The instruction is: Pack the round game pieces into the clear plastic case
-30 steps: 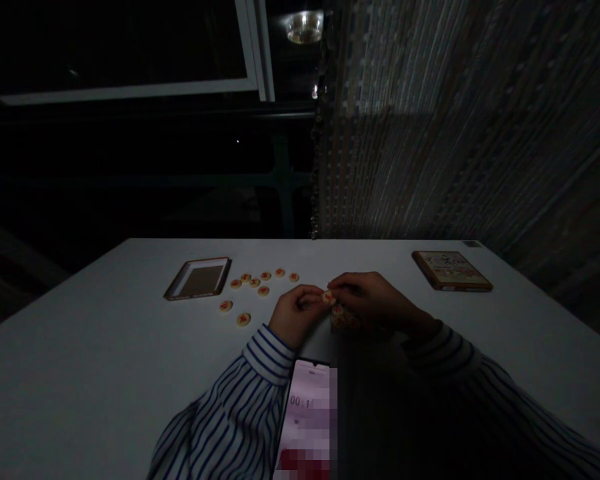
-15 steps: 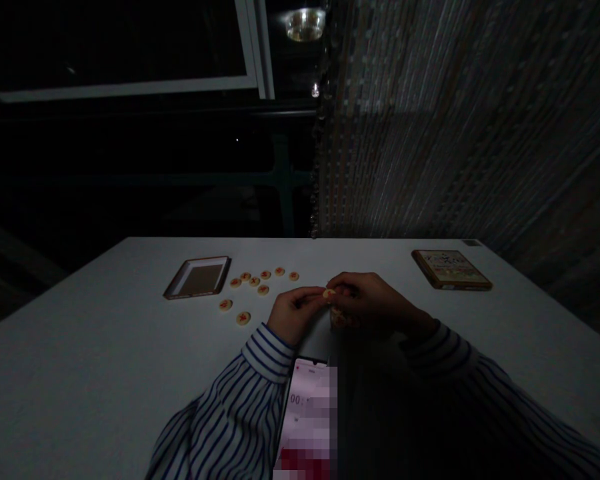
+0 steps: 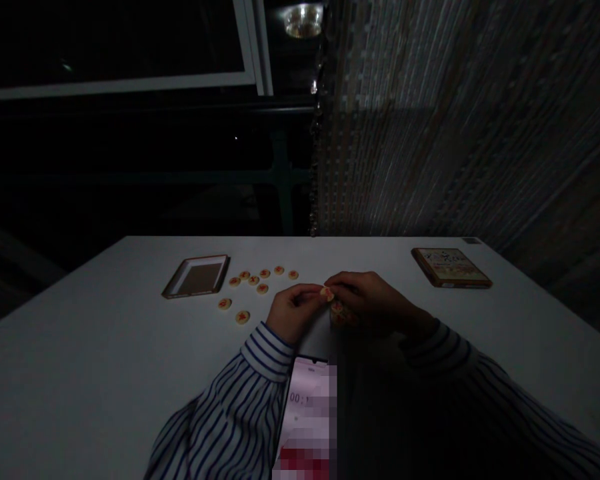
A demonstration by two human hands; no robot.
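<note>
White table (image 3: pixel 90 373) under grip. Closed box (image 3: pixel 451 267) right of grip, well apart; open box (image 3: pixel 205 273) left, well apart. Phone (image 3: pixel 300 419) on near side of grip. Left hand (image 3: pixel 293 310) and right hand (image 3: pixel 373 293) meet, fingertips pinched narrow on one held piece (image 3: pixel 327 293), red-marked. Clustered pieces (image 3: pixel 338 311) just beside grip, partly hidden by right hand. Loose pieces (image 3: pixel 253 281) left of grip. Step, as judged: two-handed handling of single piece. Next move calls for light, steady pinch, cluster undisturbed.
</note>
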